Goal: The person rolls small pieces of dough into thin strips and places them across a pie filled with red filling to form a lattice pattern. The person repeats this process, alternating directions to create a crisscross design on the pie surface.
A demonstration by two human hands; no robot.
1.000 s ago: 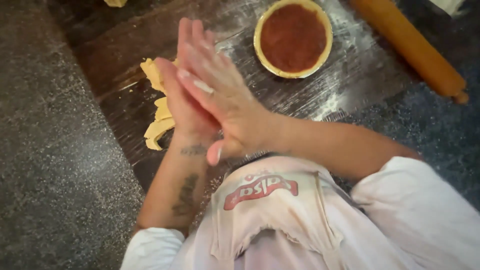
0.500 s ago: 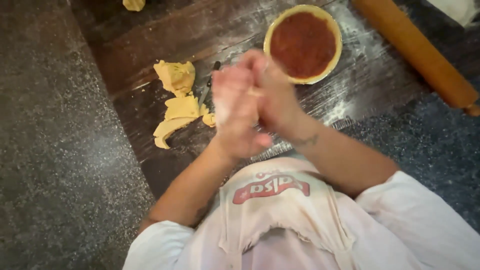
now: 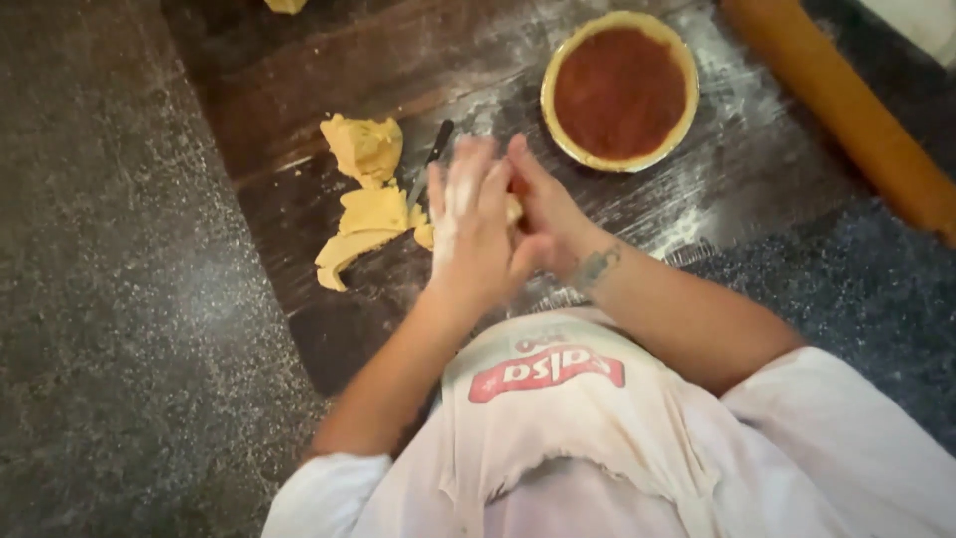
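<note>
A: Left to right. What's at the far left?

B: Speckled grey stone counter (image 3: 100, 299), then a dark wooden board (image 3: 299, 100) dusted with flour. On it, at about ten o'clock from the hands, yellow dough scraps (image 3: 363, 199) in a loose pile. A dark-handled knife (image 3: 430, 164) lies just beside them.

A: The hands?

B: Board centre, over the near edge. Left hand (image 3: 473, 234), floured, pressed palm to palm against the right hand (image 3: 548, 214). Clamped between them is a small dough piece (image 3: 513, 209); only a pale sliver shows at the fingers.

A: How would that dough handle?

B: My guess: soft, light, slightly greasy. It would tear or smear if pinched hard. Best taken across flat palms, floured, not by the fingertips.

A: Further right?

B: At one o'clock, a round filled tart (image 3: 619, 90), pale crust rim, red-brown filling, well apart from the hands. At the far right edge, a wooden rolling pin (image 3: 846, 110) lying at a slant.

A: Nearest the camera?

B: White apron (image 3: 558, 418).
</note>
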